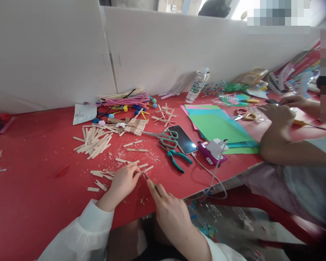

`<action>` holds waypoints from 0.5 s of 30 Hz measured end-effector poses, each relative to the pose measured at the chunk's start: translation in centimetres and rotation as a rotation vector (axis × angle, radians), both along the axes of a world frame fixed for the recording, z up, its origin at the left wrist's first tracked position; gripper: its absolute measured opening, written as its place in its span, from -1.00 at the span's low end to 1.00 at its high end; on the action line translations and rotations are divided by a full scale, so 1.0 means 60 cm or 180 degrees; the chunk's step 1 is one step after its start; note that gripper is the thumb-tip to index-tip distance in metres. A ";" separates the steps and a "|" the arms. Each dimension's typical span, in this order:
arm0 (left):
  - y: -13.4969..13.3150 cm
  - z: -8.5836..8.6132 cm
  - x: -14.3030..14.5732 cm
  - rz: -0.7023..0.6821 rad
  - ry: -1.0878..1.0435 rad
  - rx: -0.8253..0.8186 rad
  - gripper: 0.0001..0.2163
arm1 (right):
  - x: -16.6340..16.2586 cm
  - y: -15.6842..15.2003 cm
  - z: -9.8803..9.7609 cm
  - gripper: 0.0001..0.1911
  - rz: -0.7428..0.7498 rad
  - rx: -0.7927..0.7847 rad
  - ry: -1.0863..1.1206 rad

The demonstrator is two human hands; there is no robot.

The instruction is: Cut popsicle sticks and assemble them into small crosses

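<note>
Near the front edge of the red table, my left hand (125, 184) is closed, its fingertips pinching a wooden craft stick (149, 169) whose far end points right. My right hand (172, 212) is wrapped round a craft knife (153, 185) with a green handle. The knife's thin dark tip is at the stick, close to my left fingertips. Beside and beyond my left hand lie cut, notched sticks (101, 185) and pale wood shavings. Farther back is a heap of whole craft sticks (93, 141), with a flat panel of joined sticks (136, 126) to its right.
Scissors (165, 137), teal-handled pliers (176, 157), a lit phone (182, 139) and a purple power bank (210, 152) with a cable lie to the right. Beyond are coloured paper sheets (220, 125) and a water bottle (197, 85). A co-worker's arm (277, 134) rests at the right.
</note>
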State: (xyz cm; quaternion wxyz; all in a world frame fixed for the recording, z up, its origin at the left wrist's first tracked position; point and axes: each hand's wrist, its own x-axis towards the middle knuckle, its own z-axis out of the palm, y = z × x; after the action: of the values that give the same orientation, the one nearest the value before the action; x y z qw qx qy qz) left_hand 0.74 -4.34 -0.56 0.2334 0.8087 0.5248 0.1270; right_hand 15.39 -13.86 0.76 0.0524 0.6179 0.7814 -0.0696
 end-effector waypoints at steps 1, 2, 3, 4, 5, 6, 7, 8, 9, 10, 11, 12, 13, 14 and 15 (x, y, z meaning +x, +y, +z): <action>0.000 -0.001 -0.001 -0.0004 -0.0016 -0.0003 -0.88 | 0.003 0.000 -0.001 -0.32 -0.0042 -0.0040 0.0101; 0.000 -0.002 -0.001 -0.0011 -0.0026 -0.0005 -0.89 | 0.007 0.001 -0.003 -0.33 -0.0114 -0.0070 0.0238; 0.000 -0.002 -0.001 -0.0009 -0.0035 -0.0003 -0.89 | 0.010 0.001 -0.005 -0.36 -0.0222 -0.0095 0.0416; 0.000 -0.002 -0.001 -0.0003 -0.0035 -0.0001 -0.88 | 0.014 0.002 -0.008 -0.40 -0.0355 -0.0114 0.0646; -0.001 -0.002 -0.002 0.0011 -0.0032 0.0000 -0.88 | 0.017 0.003 -0.011 -0.43 -0.0494 -0.0139 0.0930; -0.001 -0.001 -0.001 0.0022 -0.0033 -0.0002 -0.88 | 0.020 0.005 -0.014 -0.46 -0.0615 -0.0170 0.1254; -0.001 -0.001 -0.001 0.0025 -0.0038 -0.0004 -0.88 | 0.023 0.006 -0.017 -0.47 -0.0696 -0.0200 0.1597; -0.001 0.000 -0.001 0.0025 -0.0041 -0.0008 -0.88 | 0.025 0.007 -0.021 -0.48 -0.0734 -0.0216 0.1932; -0.001 0.000 -0.001 0.0023 -0.0038 -0.0016 -0.88 | 0.027 0.009 -0.024 -0.48 -0.0747 -0.0216 0.2229; -0.001 0.000 0.000 0.0017 -0.0030 -0.0027 -0.88 | 0.028 0.010 -0.027 -0.47 -0.0756 -0.0207 0.2469; -0.001 0.001 0.000 0.0012 -0.0020 -0.0036 -0.88 | 0.029 0.011 -0.030 -0.48 -0.0774 -0.0195 0.2644; -0.001 0.001 0.000 0.0009 -0.0008 -0.0044 -0.88 | 0.029 0.012 -0.033 -0.48 -0.0802 -0.0180 0.2763; -0.001 0.001 0.000 0.0009 0.0002 -0.0047 -0.88 | 0.030 0.013 -0.034 -0.49 -0.0824 -0.0169 0.2834; -0.001 0.001 0.000 0.0007 0.0004 -0.0049 -0.88 | 0.030 0.013 -0.035 -0.49 -0.0823 -0.0177 0.2857; -0.001 0.001 0.000 0.0009 0.0002 -0.0042 -0.88 | 0.030 0.014 -0.034 -0.49 -0.0802 -0.0199 0.2825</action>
State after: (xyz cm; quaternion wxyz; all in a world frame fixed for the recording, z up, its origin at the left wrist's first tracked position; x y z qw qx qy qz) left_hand 0.72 -4.41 -0.49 0.2384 0.8064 0.5268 0.1237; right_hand 17.19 -13.04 -1.27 -0.2774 0.6166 0.6446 -0.3568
